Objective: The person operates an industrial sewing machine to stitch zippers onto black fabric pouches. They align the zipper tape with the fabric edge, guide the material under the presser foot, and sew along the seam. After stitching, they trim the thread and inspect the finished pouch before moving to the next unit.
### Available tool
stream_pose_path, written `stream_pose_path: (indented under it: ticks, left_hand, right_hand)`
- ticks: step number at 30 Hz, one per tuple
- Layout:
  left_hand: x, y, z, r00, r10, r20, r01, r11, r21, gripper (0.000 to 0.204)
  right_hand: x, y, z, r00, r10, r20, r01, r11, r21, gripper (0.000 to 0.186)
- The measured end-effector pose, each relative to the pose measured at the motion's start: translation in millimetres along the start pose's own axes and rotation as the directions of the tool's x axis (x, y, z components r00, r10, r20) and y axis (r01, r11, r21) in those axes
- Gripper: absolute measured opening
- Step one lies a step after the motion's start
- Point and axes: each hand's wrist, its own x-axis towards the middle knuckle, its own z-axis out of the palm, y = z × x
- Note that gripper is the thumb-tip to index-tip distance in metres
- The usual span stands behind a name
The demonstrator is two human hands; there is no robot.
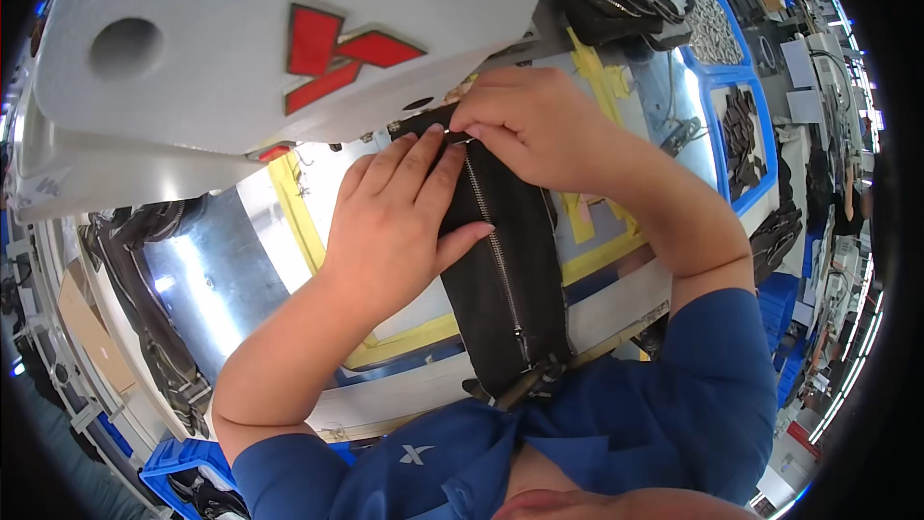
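Running away from your chest toward the machine, your black cloth (527,231) lies on the bench (207,274), its long axis leaning slightly left at the far end. The metal zip (494,255) follows that same line down its length, with the slider (521,335) at the end nearest you. That near end reaches the bench's front edge, just before your shirt (626,414); the far end sits right beside the machine (221,63).

Your left hand (390,197) is spread flat, its fingers pointing at the far end and resting on the cloth, the thumb reaching across the zip. Your right hand (534,125) is closed, thumb and fingertips pinching the cloth at the zip's far end; you can't tell whether they grip fabric or zip tape.

Yellow tape (414,340) marks the bench on both sides of the cloth. Past your right arm stand two blue trays (768,149), the farther one full of metal bits (710,19), the nearer holding dark strips (741,135). A dark stack (616,0) lies beyond your right hand, and more dark cloth (144,299) lies at the bench's left end.
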Motion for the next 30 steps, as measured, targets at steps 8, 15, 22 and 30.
stream_pose_path:
  ticks: [8, 15, 22, 30]
  left_hand:
    - [3, 6, -4, 0.997, -0.041, 0.062, 0.037, 0.998, 0.057, 0.077]
    - [6, 8, -1, 0.999, 0.035, 0.033, -0.039, 0.988, 0.147, 0.080]
    - [11, 4, -4, 0.999, -0.020, 0.030, 0.018, 0.997, 0.079, 0.076]
    - [15, -3, -5, 0.999, -0.042, 0.000, 0.042, 0.995, -0.093, 0.072]
  right_hand:
    - [-4, 1, 3, 0.995, -0.095, -0.011, 0.092, 0.983, -0.159, 0.010]
    - [10, 10, 5, 0.999, -0.004, -0.038, -0.002, 0.989, -0.149, 0.012]
    - [20, 10, 5, 0.993, 0.116, -0.005, -0.116, 0.989, -0.086, 0.013]
    - [-14, 3, 13, 0.981, -0.162, -0.110, 0.115, 0.930, -0.350, 0.022]
